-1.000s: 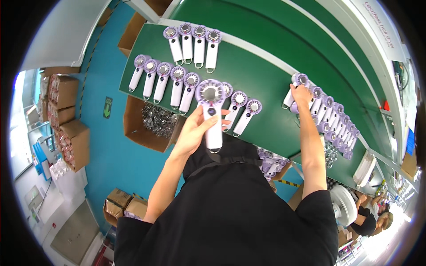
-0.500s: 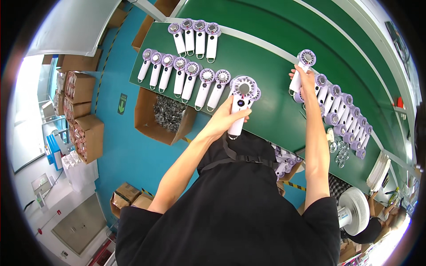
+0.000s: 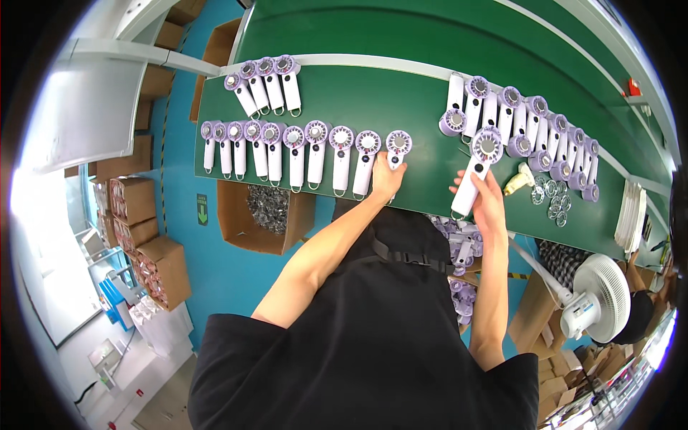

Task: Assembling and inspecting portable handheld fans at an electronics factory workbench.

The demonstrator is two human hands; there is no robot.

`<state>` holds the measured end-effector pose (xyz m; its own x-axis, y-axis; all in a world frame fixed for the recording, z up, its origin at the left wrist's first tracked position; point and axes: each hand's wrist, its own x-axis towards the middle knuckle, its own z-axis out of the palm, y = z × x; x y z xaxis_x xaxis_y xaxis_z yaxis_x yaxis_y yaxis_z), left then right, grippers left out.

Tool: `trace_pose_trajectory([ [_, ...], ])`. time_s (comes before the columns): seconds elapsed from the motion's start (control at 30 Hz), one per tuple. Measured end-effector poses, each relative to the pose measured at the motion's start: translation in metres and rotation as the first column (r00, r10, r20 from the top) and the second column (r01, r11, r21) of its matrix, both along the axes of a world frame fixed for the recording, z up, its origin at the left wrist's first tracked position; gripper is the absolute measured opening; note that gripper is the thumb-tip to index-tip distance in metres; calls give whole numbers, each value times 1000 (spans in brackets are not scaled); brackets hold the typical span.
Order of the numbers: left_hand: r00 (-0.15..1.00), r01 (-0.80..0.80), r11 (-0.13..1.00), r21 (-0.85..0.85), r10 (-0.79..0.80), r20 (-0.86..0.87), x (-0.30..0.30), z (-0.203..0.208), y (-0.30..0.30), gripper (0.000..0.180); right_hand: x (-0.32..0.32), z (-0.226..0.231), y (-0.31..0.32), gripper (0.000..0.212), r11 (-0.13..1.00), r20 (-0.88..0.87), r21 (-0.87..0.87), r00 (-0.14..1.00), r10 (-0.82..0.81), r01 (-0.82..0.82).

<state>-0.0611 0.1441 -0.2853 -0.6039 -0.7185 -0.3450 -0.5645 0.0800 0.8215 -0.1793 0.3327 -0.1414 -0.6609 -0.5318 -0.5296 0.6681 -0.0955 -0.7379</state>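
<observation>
My left hand [image 3: 388, 177] is closed round the handle of a white and lilac handheld fan [image 3: 399, 142], at the right end of a row on the green table. Its fingers partly hide the handle. Another handheld fan [image 3: 487, 146] is in my right hand [image 3: 489, 203], tilted, with its round head away from me and its handle in my fingers. The row of several like fans [image 3: 315, 150] extends left from my left hand. Beyond my right hand, a tight group of more fans [image 3: 509, 99] lies with heads pointing alternate ways.
A smaller set of fans [image 3: 266, 68] lies at the far left. Right of my right hand are a cream-yellow tool [image 3: 519, 179] and several clear rings [image 3: 557, 190]. A carton [image 3: 233, 215] of clear parts stands below the table's near edge. A white standing fan [image 3: 602, 297] is at right.
My right hand has brought its fan nearer, away from the group at the right. My left hand's fan has moved from the near edge to the row's end. The whole view has shifted.
</observation>
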Motion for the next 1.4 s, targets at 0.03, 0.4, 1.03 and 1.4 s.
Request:
trace_pose_trajectory([
  [0.03,1000,3,997,-77,-3,0,0,-5,0,47,6,-4,7,28,1000,14,0,1000,-15,15],
  [0.4,994,92,956,-277,-103,-26,16,19,6,54,25,-19,0,32,992,98,-79,991,-91,99],
  [1.03,268,816,-46,-576,-853,447,-212,56,-68,56,-10,-7,29,29,989,176,-32,975,-139,147],
  [1.4,60,804,-266,-532,-854,517,-218,52,-111,38,-18,-4,33,32,980,194,-39,963,-185,196],
])
